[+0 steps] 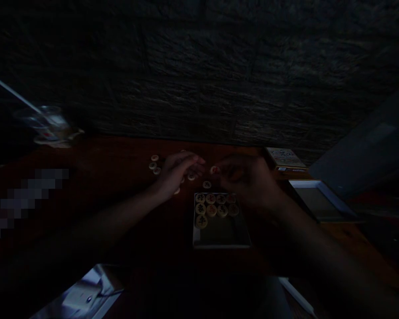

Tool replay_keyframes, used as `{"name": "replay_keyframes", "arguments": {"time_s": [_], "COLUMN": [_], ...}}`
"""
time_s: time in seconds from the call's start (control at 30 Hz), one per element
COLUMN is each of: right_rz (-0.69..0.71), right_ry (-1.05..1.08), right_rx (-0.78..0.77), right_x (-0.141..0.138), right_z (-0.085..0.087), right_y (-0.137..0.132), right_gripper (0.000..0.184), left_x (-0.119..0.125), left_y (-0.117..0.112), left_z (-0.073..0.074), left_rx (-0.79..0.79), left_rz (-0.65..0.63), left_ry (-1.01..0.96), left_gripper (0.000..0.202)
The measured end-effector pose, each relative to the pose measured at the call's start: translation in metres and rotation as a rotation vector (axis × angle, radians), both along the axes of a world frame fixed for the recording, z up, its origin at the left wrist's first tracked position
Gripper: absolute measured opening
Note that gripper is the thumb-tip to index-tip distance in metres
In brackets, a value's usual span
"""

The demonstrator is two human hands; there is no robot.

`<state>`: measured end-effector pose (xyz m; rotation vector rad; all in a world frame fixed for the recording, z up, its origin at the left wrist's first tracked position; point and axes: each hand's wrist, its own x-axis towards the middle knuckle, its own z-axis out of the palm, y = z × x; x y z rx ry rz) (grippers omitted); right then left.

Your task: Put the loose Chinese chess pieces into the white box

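My right hand (246,179) pinches a round xiangqi piece (215,170) with a red character, just beyond the box. My left hand (179,170) hovers palm down over several loose pieces, its fingers loosely bent and apart from the thumb; some pieces are partly hidden beneath it. One loose piece (206,184) with a dark character lies between the hands. Below them is a shallow open box (221,246) holding two full rows of pieces and a single piece (201,221) at the left of the third row. Left of my left hand lie more pieces (154,158).
A plastic cup (53,126) with a straw stands at the far left by the brick wall (199,79). At the right are a printed box (286,158) and an empty tray-like lid (319,201). A white box (86,294) sits at the lower left. The light is very dim.
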<state>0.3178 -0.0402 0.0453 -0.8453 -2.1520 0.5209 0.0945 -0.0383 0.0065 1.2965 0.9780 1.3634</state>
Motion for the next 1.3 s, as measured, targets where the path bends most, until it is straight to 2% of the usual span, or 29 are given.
{"name": "replay_keyframes", "arguments": {"time_s": [0.13, 0.2, 0.3, 0.4, 0.63, 0.93, 1.07, 1.3], "right_rz": [0.085, 0.112, 0.108, 0.122, 0.155, 0.195, 0.186, 0.165], "right_ry": [-0.133, -0.182, -0.307, -0.377, -0.427, -0.524, -0.567, -0.601], "right_rx": [-0.129, -0.153, -0.189, -0.221, -0.082, 0.004, 0.066, 0.089], "right_x": [0.008, 0.013, 0.019, 0.021, 0.016, 0.017, 0.013, 0.01], "right_z": [0.019, 0.02, 0.008, -0.007, -0.019, -0.024, -0.024, -0.023], "right_y": [-0.022, -0.039, -0.062, -0.073, -0.073, -0.076, -0.077, -0.077], "right_gripper": [0.023, 0.025, 0.033, 0.035, 0.029, 0.054, 0.056, 0.058], "left_x": [0.0, 0.001, 0.002, 0.003, 0.004, 0.004, 0.003, 0.003], "left_y": [-0.002, -0.003, -0.002, 0.0, 0.001, 0.0, -0.001, 0.0], "left_z": [0.0, -0.001, -0.002, -0.003, -0.003, -0.003, -0.002, -0.002], "left_rx": [0.019, 0.023, 0.027, 0.039, 0.031, 0.062, 0.055, 0.037], "left_rz": [0.021, -0.004, -0.055, -0.083, -0.071, -0.086, -0.075, -0.069], "left_ry": [0.144, 0.157, 0.142, 0.103, 0.067, 0.068, 0.093, 0.089], "left_gripper": [0.026, 0.024, 0.021, 0.019, 0.019, 0.021, 0.021, 0.02]}}
